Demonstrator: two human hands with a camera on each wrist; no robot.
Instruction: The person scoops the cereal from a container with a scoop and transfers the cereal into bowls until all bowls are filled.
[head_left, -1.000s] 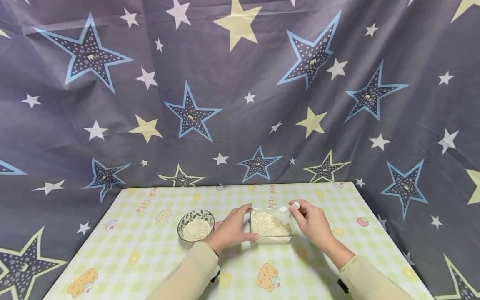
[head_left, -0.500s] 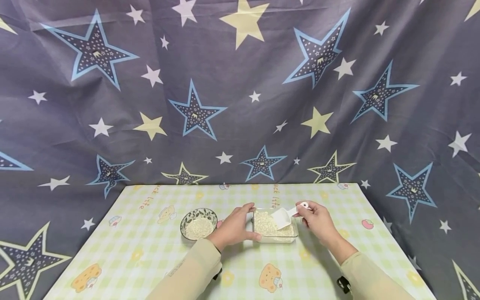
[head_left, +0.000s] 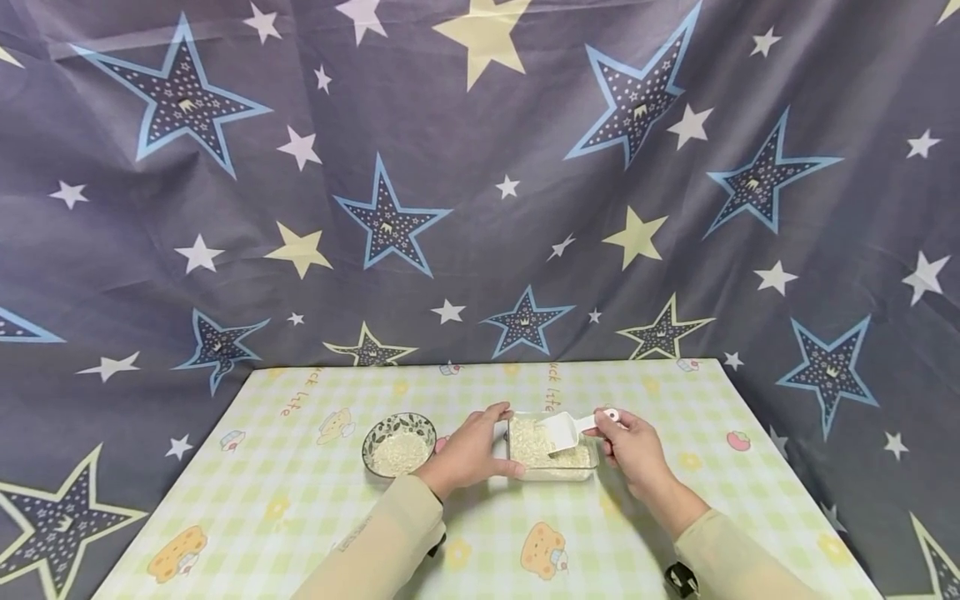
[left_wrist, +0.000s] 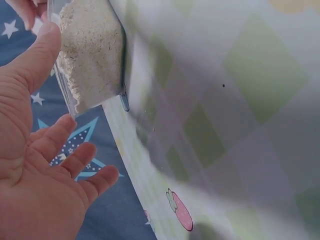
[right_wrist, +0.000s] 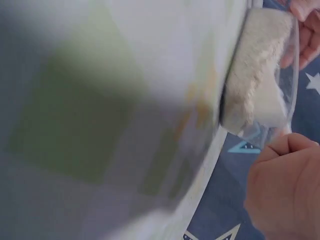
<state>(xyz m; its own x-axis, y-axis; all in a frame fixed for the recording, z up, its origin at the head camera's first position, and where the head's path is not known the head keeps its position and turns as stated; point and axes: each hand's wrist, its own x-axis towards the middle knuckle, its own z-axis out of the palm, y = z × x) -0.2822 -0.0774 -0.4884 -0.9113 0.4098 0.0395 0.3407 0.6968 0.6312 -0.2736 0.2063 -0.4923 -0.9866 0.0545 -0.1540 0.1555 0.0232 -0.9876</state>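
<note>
A clear rectangular glass container [head_left: 555,475] of pale flakes, like oats [left_wrist: 92,50], stands on the table. My left hand [head_left: 468,454] holds its left end, thumb at the near corner and a fingertip at the far corner; the other fingers spread free in the left wrist view. My right hand [head_left: 633,450] pinches the handle of a white scoop [head_left: 562,433]. The scoop's blade sits in the container among the flakes, partly seen through the glass in the right wrist view. Left of the container is a leaf-patterned bowl [head_left: 378,431] that holds similar flakes.
A green-and-white checked cloth [head_left: 300,517] with cartoon prints covers the table. Behind the table's far edge hangs a dark curtain [head_left: 480,233] with stars. The bowl stands close to my left wrist.
The scoop was tipped up with its blade hardly showing; it has turned to show a broad white blade and shifted slightly left. My left hand keeps its hold on the container.
</note>
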